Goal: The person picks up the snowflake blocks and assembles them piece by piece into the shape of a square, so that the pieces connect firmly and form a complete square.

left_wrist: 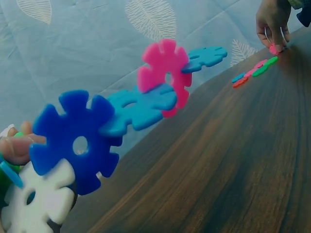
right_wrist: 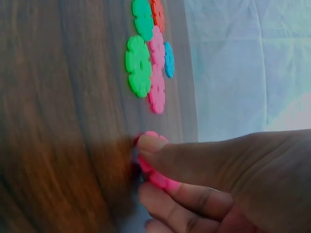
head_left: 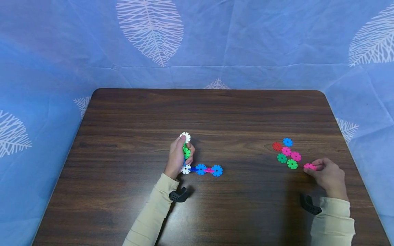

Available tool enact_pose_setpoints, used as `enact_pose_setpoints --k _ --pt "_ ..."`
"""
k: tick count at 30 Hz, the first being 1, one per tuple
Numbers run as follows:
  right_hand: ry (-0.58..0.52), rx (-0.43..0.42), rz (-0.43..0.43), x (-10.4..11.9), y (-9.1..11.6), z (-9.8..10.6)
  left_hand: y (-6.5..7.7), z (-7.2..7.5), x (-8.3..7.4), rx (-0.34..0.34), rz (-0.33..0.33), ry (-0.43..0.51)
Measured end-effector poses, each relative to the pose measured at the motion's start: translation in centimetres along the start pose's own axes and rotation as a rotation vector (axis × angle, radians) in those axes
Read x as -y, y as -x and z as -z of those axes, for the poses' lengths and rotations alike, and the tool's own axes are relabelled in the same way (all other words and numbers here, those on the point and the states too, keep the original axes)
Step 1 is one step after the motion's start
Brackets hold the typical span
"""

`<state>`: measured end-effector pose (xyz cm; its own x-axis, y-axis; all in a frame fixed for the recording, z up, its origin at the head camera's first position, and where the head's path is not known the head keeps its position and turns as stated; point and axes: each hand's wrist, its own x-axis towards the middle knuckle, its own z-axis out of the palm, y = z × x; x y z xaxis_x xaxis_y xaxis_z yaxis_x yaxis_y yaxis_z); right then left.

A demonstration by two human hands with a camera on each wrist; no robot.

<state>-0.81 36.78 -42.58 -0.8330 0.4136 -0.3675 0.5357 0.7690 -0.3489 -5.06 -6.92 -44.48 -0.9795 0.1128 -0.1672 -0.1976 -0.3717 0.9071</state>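
Note:
My left hand (head_left: 178, 154) grips a chain of notched plastic discs joined edge to edge. The chain has a white disc (head_left: 186, 137) at the top, a green disc (head_left: 186, 152) under the fingers and a white corner disc (head_left: 186, 169). From that corner a row runs right: a dark blue disc (left_wrist: 77, 141), a light blue disc (left_wrist: 138, 109), a pink disc (left_wrist: 165, 68) and a light blue end disc (left_wrist: 208, 57). Between thumb and fingers, my right hand (head_left: 329, 176) pinches a loose pink disc (head_left: 309, 166), partly covered by the thumb in the right wrist view.
Left of my right hand, several loose discs lie flat together: red (head_left: 277, 146), blue (head_left: 287, 142), pink (head_left: 286, 151), pink (head_left: 296, 156), dark green (head_left: 281, 158) and light green (head_left: 292, 164). The dark wooden table (head_left: 138, 116) ends at a blue leaf-patterned cloth (head_left: 261, 41).

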Motion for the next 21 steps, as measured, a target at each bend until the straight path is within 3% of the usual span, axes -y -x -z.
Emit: enact_pose_setpoints --k 5,12,17,21 --pt "0.009 -0.067 0.030 -0.4 0.2 0.2 -0.1 0.0 -0.1 0.008 -0.017 -0.004" --pt "-0.025 -0.255 0.184 0.8 0.6 0.0 0.0 -0.1 -0.1 0.052 -0.003 -0.062" --pt "-0.159 -0.323 0.362 3.6 0.8 -1.0 0.0 -0.3 -0.5 0.067 0.029 -0.110" --pt "-0.346 -0.267 0.507 6.2 0.9 -2.2 0.2 -0.6 -0.8 0.058 0.020 -0.121"
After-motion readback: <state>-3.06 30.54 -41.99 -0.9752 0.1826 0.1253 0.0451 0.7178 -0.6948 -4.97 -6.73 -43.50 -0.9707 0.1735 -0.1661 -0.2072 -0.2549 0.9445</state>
